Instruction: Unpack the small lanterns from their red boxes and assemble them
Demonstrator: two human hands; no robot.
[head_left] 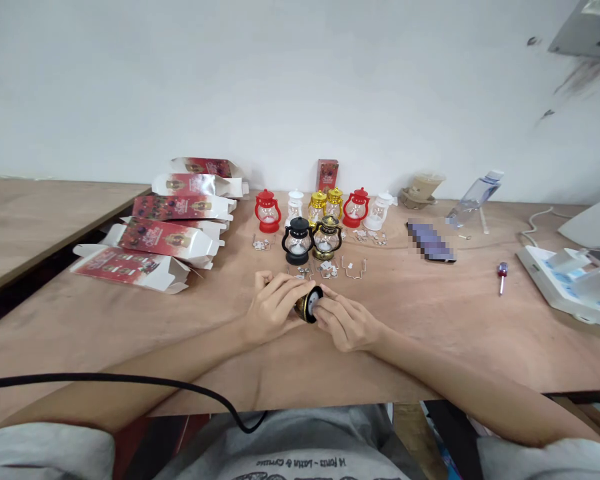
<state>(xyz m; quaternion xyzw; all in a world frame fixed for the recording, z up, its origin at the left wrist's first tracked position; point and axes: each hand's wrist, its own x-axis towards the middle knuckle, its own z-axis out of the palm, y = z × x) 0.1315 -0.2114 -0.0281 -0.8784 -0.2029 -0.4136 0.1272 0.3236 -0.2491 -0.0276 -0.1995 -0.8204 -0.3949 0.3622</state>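
Note:
Near the front of the table, my left hand (276, 308) wraps round a small black and bronze lantern (305, 309), tipped so its underside faces right. The fingers of my right hand (347, 322) press together at the pale disc in that base; whether they pinch anything small is hidden. Just beyond stand a black lantern (298, 241) and a bronze lantern (327, 239), both upright. Metal wire handles (354, 268) and small loose parts (327, 269) lie between them and my hands.
Behind stand red lanterns (268, 212), white and gold ones, and a small red box (327, 175). Open red cartons (170, 237) lie left. On the right are a phone (430, 240), a tilted bottle (475, 200), a cup (424, 189), a screwdriver (503, 277) and a power strip (570, 283).

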